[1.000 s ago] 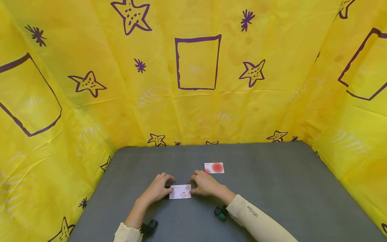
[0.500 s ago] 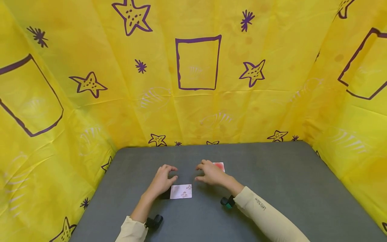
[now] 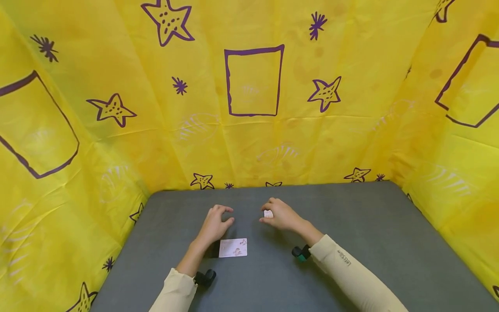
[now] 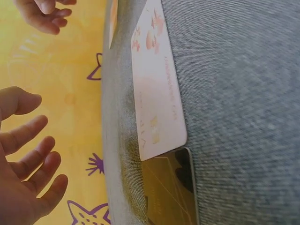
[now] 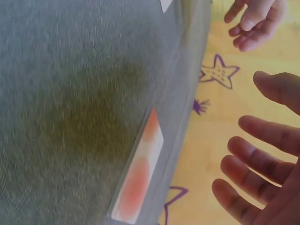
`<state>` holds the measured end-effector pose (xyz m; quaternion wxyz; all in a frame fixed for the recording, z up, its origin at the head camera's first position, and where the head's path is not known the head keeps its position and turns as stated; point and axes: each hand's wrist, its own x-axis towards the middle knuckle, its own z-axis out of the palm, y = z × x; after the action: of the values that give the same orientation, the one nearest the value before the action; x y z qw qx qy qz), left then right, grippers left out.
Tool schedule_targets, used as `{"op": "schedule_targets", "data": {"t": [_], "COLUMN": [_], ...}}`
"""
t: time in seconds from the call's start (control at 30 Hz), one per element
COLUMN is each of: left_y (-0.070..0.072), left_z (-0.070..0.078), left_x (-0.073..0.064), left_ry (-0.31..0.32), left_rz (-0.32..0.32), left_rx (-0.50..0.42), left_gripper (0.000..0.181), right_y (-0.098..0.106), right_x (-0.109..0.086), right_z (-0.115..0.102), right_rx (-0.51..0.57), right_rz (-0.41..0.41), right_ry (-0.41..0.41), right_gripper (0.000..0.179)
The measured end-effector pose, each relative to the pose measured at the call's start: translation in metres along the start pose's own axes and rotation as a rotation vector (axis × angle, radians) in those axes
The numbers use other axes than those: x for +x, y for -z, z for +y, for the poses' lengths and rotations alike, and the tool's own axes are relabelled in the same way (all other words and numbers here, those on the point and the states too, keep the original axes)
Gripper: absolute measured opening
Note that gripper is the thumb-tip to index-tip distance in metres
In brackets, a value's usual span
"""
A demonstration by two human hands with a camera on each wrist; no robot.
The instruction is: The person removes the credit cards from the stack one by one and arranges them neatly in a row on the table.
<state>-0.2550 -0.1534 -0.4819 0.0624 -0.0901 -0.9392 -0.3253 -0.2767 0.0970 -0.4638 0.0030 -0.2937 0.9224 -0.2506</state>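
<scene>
The desk [image 3: 351, 242] is grey with a fine weave, and the cloth backdrop [image 3: 249, 138] is bright yellow, drawn with purple starfish and bursts (fainter whitish ribbed shapes show between them). The pale card [image 4: 157, 89] is pinkish white with reddish motifs and a gold patch, the dark card [image 4: 168, 187] glossy brownish black with thin lines, the third card [image 5: 138, 173] white with red-orange rounds. Both sleeves [image 3: 358, 273] are cream.

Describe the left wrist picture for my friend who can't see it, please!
A pale card with reddish pictures lies next to a dark shiny card on a grey table. The left hand, holding nothing, and the farther right hand show against yellow cloth.
</scene>
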Motion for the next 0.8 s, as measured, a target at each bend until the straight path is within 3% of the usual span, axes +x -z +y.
{"op": "schedule_targets", "data": {"t": [0.37, 0.8], "left_y": [-0.005, -0.018], "left_z": [0.006, 0.017], "left_x": [0.016, 0.024], "left_ry": [-0.02, -0.028], "left_rz": [0.018, -0.042], "left_rx": [-0.051, -0.093], "left_gripper": [0.032, 0.037], "right_y": [0.017, 0.016], "right_x": [0.003, -0.001], "right_z": [0.019, 0.037], "right_rx": [0.005, 0.023], "right_rz": [0.056, 0.076], "right_ry": [-0.031, -0.038], "right_gripper": [0.034, 0.032]}}
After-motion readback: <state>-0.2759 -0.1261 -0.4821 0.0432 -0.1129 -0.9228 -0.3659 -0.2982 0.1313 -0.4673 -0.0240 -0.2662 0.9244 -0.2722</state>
